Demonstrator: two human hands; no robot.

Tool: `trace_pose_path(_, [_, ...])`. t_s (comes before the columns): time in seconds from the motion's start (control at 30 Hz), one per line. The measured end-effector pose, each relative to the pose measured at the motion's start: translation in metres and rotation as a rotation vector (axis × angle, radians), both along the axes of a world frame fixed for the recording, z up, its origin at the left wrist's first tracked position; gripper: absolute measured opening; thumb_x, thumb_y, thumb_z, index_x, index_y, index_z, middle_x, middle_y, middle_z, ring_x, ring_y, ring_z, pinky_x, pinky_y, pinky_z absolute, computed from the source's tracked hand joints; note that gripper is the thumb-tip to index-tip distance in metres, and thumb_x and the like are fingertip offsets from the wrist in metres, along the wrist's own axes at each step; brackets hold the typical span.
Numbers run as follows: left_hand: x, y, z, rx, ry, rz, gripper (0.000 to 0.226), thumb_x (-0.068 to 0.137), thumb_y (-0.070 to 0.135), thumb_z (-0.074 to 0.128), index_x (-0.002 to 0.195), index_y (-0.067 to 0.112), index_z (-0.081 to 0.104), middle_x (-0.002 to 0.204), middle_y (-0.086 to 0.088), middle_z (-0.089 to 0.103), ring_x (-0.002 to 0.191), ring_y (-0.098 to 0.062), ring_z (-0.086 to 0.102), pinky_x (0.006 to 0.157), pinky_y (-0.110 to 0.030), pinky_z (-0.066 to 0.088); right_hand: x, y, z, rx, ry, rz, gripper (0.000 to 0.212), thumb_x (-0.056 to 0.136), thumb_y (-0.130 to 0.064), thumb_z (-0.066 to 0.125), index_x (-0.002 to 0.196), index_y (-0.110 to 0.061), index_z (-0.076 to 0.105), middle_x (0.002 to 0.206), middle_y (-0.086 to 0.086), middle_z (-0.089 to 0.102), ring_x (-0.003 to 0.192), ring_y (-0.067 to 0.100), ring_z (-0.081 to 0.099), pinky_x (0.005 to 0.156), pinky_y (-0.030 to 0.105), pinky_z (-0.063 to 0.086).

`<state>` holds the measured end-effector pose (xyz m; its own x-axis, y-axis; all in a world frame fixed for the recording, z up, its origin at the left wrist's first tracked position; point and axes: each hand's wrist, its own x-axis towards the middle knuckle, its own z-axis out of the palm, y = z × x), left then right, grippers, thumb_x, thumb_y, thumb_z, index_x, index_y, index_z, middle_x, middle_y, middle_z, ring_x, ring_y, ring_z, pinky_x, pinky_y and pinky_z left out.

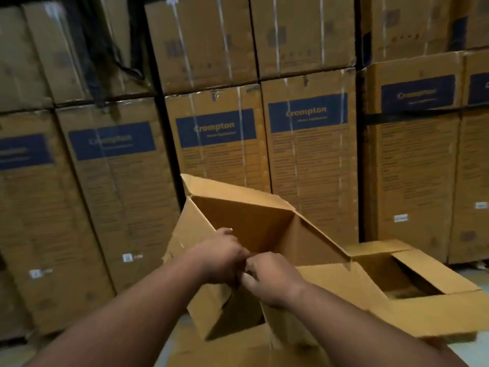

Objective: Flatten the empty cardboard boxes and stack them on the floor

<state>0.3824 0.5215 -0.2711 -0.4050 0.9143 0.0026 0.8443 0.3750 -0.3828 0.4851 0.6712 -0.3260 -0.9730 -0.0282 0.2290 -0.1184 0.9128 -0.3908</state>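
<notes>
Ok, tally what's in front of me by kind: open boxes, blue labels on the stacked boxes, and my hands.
Open boxes: 2, the held box and the floor box.
Blue labels: 6, with two cut off at the frame edges.
Hands: 2, left hand and right hand, both gripping the held box.
Total: 10.

Matt brown corrugated cardboard box

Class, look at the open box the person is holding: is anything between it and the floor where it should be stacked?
Yes. Both the left hand and right hand grip the open box, and directly below and right of it lies another opened box, covering much of the floor there.
</notes>
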Motion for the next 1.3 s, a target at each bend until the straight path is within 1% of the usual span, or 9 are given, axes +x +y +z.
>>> trace_pose_path(0.13, [-0.025, -0.054, -0.014, 0.009, 0.008, -0.027, 0.03, 0.094, 0.042, 0.078, 0.121, 0.037, 0.067, 0.118, 0.015, 0.068, 0.124, -0.013, 0.056, 0.136, -0.05, 0.009, -0.012, -0.007, -0.006, -0.028, -0.179, 0.203, 0.052, 0.096, -0.08, 0.058, 0.128, -0.039, 0.064, 0.123, -0.015, 0.067, 0.106, 0.007, 0.062, 0.089, 0.035, 0.054])
trace_pose_path(0.3, [-0.062, -0.126, -0.029, 0.124, 0.036, -0.077, 0.024, 0.09, 0.039, 0.083, 0.108, 0.039, 0.067, 0.114, 0.02, 0.065, 0.12, -0.004, 0.055, 0.137, -0.048, 0.008, -0.028, 0.052, -0.043, -0.038, -0.424, 0.061, 0.071, 0.072, -0.081, 0.082, 0.131, -0.048, 0.061, 0.126, -0.022, 0.065, 0.116, 0.007, 0.062, 0.104, 0.044, 0.056])
trace_pose_path(0.63, [-0.136, -0.197, -0.119, -0.011, -0.213, 0.355, 0.024, 0.096, 0.023, 0.074, 0.1, 0.044, 0.063, 0.136, 0.008, 0.058, 0.125, -0.009, 0.054, 0.107, -0.027, 0.05, -0.084, 0.045, -0.148, 0.248, -0.325, -0.066, 0.024, 0.106, -0.05, 0.066, 0.123, -0.034, 0.075, 0.115, -0.01, 0.073, 0.108, 0.012, 0.068, 0.097, 0.034, 0.058])
trace_pose_path(0.77, [-0.136, -0.193, -0.197, 0.053, -0.417, 0.567, 0.038, 0.101, 0.033, 0.062, 0.138, 0.035, 0.069, 0.166, 0.002, 0.043, 0.161, -0.018, 0.029, 0.132, -0.045, 0.023, -0.105, 0.017, -0.212, 0.255, -0.349, -0.024, 0.015, 0.109, -0.043, 0.065, 0.115, -0.031, 0.073, 0.109, -0.008, 0.07, 0.1, 0.014, 0.068, 0.091, 0.034, 0.06])
trace_pose_path(0.87, [-0.122, -0.17, -0.274, 0.027, -0.383, 0.567, 0.058, 0.092, 0.05, 0.064, 0.147, 0.03, 0.061, 0.154, -0.001, 0.056, 0.148, -0.019, 0.048, 0.136, -0.053, 0.008, -0.115, 0.001, -0.266, 0.226, -0.367, 0.005, 0.011, 0.11, -0.042, 0.062, 0.103, -0.034, 0.066, 0.102, -0.009, 0.066, 0.093, 0.011, 0.065, 0.082, 0.031, 0.057])
trace_pose_path(0.93, [-0.116, -0.149, -0.327, 0.02, -0.366, 0.561, 0.037, 0.093, 0.04, 0.068, 0.128, 0.03, 0.065, 0.125, 0.003, 0.069, 0.123, -0.02, 0.064, 0.135, -0.05, 0.018, -0.122, -0.006, -0.301, 0.234, -0.397, 0.021, 0.013, 0.111, -0.041, 0.061, 0.104, -0.033, 0.067, 0.103, -0.006, 0.068, 0.093, 0.014, 0.065, 0.08, 0.032, 0.056])
trace_pose_path(1.03, [-0.119, -0.127, -0.393, 0.029, -0.339, 0.607, 0.018, 0.099, 0.022, 0.059, 0.113, 0.028, 0.067, 0.109, -0.001, 0.073, 0.108, -0.028, 0.069, 0.102, -0.039, 0.049, -0.131, -0.006, -0.348, 0.257, -0.443, 0.03, 0.016, 0.111, -0.039, 0.06, 0.101, -0.029, 0.067, 0.102, -0.004, 0.069, 0.094, 0.018, 0.066, 0.081, 0.036, 0.058])
trace_pose_path(1.1, [-0.126, -0.124, -0.425, 0.006, -0.377, 0.638, 0.017, 0.102, 0.023, 0.057, 0.114, 0.026, 0.069, 0.111, -0.005, 0.073, 0.106, -0.031, 0.07, 0.077, -0.037, 0.044, -0.14, -0.002, -0.373, 0.267, -0.46, 0.029, 0.018, 0.111, -0.036, 0.06, 0.094, -0.03, 0.061, 0.101, -0.002, 0.07, 0.095, 0.021, 0.067, 0.082, 0.038, 0.057])
trace_pose_path(1.3, [-0.153, -0.125, -0.481, -0.023, -0.429, 0.69, 0.019, 0.104, 0.02, 0.054, 0.115, 0.022, 0.07, 0.108, -0.009, 0.072, 0.1, -0.033, 0.071, 0.074, -0.037, 0.05, -0.171, -0.003, -0.431, 0.306, -0.532, 0.065, 0.012, 0.111, -0.034, 0.059, 0.113, -0.026, 0.069, 0.112, 0.002, 0.071, 0.107, 0.024, 0.066, 0.09, 0.043, 0.058])
